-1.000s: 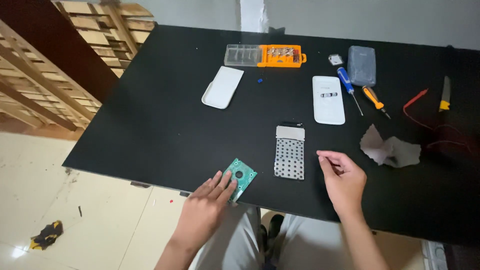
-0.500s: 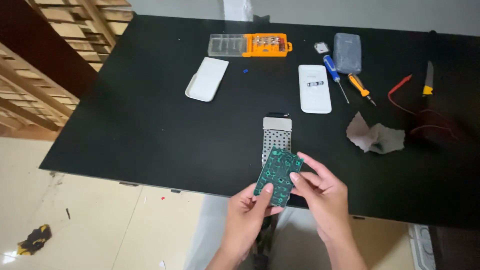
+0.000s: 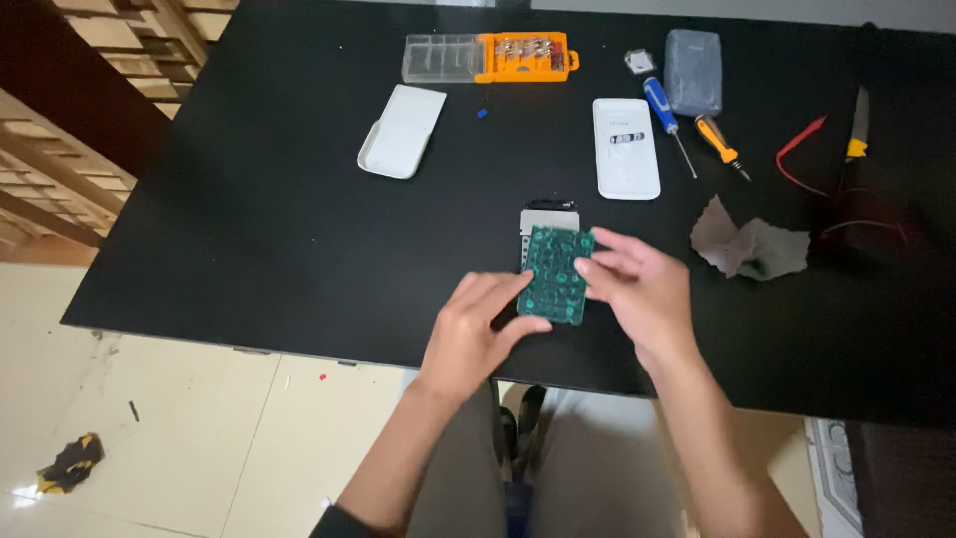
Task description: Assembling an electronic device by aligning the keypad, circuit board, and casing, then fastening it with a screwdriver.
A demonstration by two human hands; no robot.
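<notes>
Your work surface is a black table [image 3: 249, 199] filling most of the frame. Lower centre, your left hand [image 3: 473, 334] and right hand [image 3: 637, 284] both grip a green circuit board [image 3: 555, 274], fingers closed on its edges, above a grey keypad [image 3: 543, 219]. Upper centre lie a white cover [image 3: 401, 130], a white case [image 3: 625, 147] and an orange bit box [image 3: 493, 57].

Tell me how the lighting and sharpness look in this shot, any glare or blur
Head view: dim, soft light; the matte black table shows no glare. The right hand is slightly motion-blurred; the green circuit board held with the left hand stays readable. A bright reflection sits on the cream tiled floor.
</notes>
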